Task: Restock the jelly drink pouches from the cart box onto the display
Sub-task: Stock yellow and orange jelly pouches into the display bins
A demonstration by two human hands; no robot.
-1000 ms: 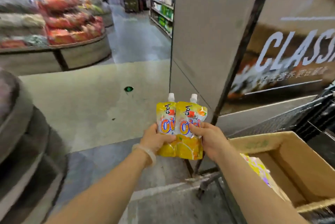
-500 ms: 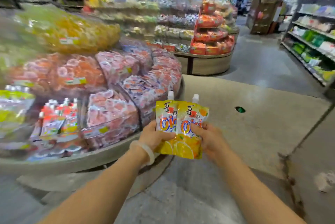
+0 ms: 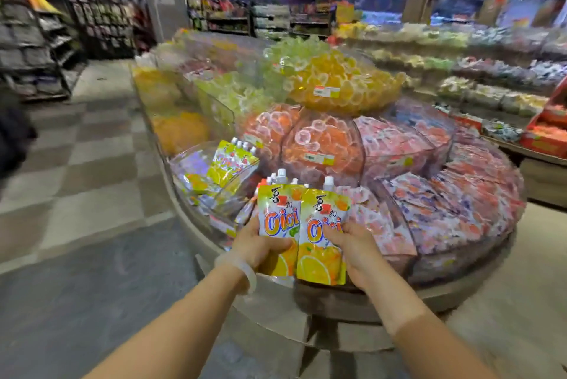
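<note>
From the head camera I see my left hand (image 3: 256,245) gripping one orange pouch (image 3: 277,219) and my right hand (image 3: 356,248) gripping another pouch (image 3: 322,243), side by side, upright, overlapping. Both read "Cici" under red-and-black characters, with orange slices below. They hang just before the round display (image 3: 460,289), near yellow pouches (image 3: 228,164) in a bin.
</note>
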